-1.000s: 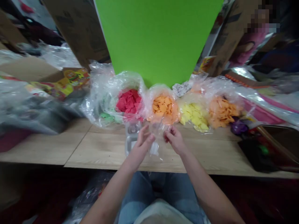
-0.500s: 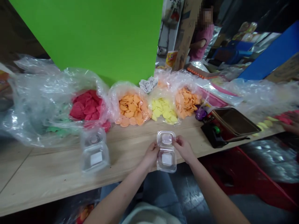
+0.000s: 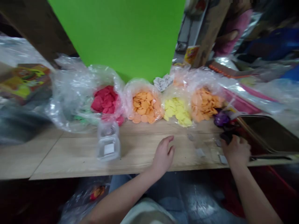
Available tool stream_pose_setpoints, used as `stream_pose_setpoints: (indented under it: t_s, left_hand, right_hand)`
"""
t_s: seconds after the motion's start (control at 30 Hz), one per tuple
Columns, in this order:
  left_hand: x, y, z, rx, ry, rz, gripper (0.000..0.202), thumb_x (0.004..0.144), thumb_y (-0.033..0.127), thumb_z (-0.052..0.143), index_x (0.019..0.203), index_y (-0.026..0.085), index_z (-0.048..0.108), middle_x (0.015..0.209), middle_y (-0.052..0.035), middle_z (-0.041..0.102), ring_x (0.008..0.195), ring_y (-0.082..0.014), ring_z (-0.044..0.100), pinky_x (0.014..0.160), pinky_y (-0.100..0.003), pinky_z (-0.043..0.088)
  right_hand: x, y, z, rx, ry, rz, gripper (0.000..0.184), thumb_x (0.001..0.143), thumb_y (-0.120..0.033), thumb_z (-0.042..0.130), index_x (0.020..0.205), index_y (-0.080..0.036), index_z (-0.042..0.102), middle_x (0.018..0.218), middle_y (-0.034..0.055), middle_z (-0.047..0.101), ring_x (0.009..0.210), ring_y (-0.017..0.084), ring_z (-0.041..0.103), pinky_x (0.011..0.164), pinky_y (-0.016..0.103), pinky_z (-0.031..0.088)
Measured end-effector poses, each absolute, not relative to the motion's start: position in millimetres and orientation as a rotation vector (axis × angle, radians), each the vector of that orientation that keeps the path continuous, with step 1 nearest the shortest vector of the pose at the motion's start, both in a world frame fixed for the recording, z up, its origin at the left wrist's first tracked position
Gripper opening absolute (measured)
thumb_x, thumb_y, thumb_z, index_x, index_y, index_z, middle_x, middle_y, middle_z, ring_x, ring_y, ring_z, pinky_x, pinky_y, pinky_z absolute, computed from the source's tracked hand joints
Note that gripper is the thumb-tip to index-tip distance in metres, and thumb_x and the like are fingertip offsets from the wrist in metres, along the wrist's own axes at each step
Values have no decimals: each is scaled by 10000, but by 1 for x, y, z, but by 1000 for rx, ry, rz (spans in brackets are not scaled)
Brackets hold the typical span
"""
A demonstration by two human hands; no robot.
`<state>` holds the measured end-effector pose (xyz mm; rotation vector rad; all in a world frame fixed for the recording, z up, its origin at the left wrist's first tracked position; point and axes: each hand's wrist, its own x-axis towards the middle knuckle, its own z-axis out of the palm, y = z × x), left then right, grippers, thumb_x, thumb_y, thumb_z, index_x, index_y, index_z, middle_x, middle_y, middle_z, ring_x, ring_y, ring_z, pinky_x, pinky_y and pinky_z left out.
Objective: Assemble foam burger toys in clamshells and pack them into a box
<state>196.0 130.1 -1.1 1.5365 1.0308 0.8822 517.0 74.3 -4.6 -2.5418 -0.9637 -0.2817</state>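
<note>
Left hand (image 3: pixel 163 155), empty, fingers loosely parted, hovers above the table (image 3: pixel 70 158) near its front edge. The right hand (image 3: pixel 237 152) curls over a black object (image 3: pixel 226 136); its grip cannot be told. Blurred clear containers (image 3: pixel 199 152) lie between them; a brushing wrist could knock one off the front edge. Half a second ago, both hands held one container.

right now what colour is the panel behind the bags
The panel is green, best in the head view.

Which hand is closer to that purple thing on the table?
Right: the right hand is just in front of the purple thing; the left hand is farther off, leftward.
</note>
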Motion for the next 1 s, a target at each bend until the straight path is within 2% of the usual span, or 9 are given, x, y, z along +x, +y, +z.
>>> stream_pose_setpoints:
  t_s: [0.07,0.2,0.3,0.37,0.53,0.63,0.8,0.9,1.0]
  left_hand:
    - [128,117,8,1783,1197,1224,307,795,153,510,1091,232,514,1077,-65,548,1028,-179,497,916,-354,379]
    - [8,104,22,1488,1713,1867,300,771,194,567,1052,201,464,1052,-62,489,980,-172,495,870,-342,401]
    - [-42,107,24,1186,1861,1957,306,784,230,562,1064,197,445,1042,-48,493,976,-148,500,842,-308,416]
    - [-59,107,23,1035,1864,1963,281,795,263,548,1053,202,454,1020,-38,509,956,-138,517,825,-299,427]
    - [-70,98,24,1130,1846,1851,256,793,266,553,1032,189,503,1010,-55,553,962,-155,540,851,-312,423]
    - [-66,99,29,1439,1795,1726,301,802,261,535,1088,184,482,1063,-87,549,983,-180,550,863,-346,434]
    - [-69,121,28,2346,1587,1045,592,774,311,561,1304,193,325,1264,-144,488,1168,-257,466,983,-466,327]
    - [-77,136,23,2769,1374,624,351,813,319,505,1159,263,504,1103,-64,633,1007,-231,588,1043,-504,187]
    - [-81,144,26,2813,1335,640,206,813,407,479,919,289,611,873,-2,694,802,-208,640,1011,-465,245]
  right_hand:
    - [463,88,-5,-2282,-1329,-597,380,790,-360,462,1018,-79,577,979,268,574,969,357,518,737,480,394]
    - [280,114,10,-1289,-2165,-236,274,883,-214,339,1004,-186,584,969,91,634,976,203,549,872,390,404]
    - [154,128,19,-943,-2440,-33,359,882,-251,394,1213,-135,467,1233,134,518,1211,230,386,1011,444,278]
    - [108,135,19,-930,-2480,13,306,878,-158,376,1155,-116,499,1091,136,594,1128,217,456,1027,459,238]
    - [94,147,25,-1136,-2304,339,89,822,-233,527,892,-184,549,849,34,614,880,162,532,954,374,316]
    - [99,151,41,-1115,-2199,508,137,809,-336,556,799,-200,537,778,-6,609,808,148,547,946,377,316]
    - [140,146,65,-1189,-1716,306,136,881,-293,438,869,-217,550,835,10,619,851,146,560,920,342,359]
    - [202,124,55,-1302,-1865,89,160,874,-227,442,970,-229,570,925,28,629,900,155,550,910,340,362]
    - [270,89,21,-1520,-2215,-37,212,864,-157,440,995,-228,590,887,25,642,844,152,553,946,364,314]
